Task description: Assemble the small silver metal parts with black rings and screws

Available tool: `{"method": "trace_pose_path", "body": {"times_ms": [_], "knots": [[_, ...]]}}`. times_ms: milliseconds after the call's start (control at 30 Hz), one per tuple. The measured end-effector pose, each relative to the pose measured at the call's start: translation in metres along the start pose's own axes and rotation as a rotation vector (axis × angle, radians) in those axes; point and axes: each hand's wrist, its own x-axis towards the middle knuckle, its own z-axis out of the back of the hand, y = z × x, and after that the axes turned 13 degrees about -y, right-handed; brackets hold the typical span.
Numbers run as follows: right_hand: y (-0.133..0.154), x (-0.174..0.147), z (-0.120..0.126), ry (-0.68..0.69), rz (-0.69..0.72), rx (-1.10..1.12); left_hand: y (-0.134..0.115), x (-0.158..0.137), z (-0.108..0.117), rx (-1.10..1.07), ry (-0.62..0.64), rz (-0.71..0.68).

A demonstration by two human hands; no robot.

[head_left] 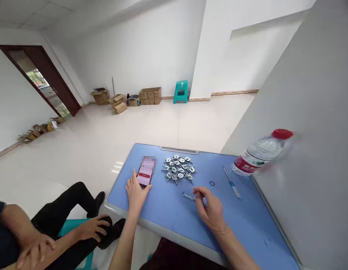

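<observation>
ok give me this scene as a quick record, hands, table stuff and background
left hand: at the lower end of a phone, screen lit
right hand: holding a slim tool
table: blue top
mid-table: cluster of metal parts
right side: dark ring, screwdriver, bottle with red cap
left of table: seated person
by far wall: boxes, green stool

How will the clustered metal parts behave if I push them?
The metal parts probably won't flex, given their shiny, rigid-looking bodies. Apparently loose, they'd likely shift separately, though their irregular, projecting shapes might snag on neighbours.
</observation>
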Motion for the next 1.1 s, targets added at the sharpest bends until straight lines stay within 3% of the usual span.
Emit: {"method": "trace_pose_path", "body": {"times_ms": [1100], "knots": [[-0.0037, -0.0022, 0.003, 0.105, -0.042, -0.078, -0.0043, -0.0035, 0.004, -0.05, 0.046, 0.042]]}}
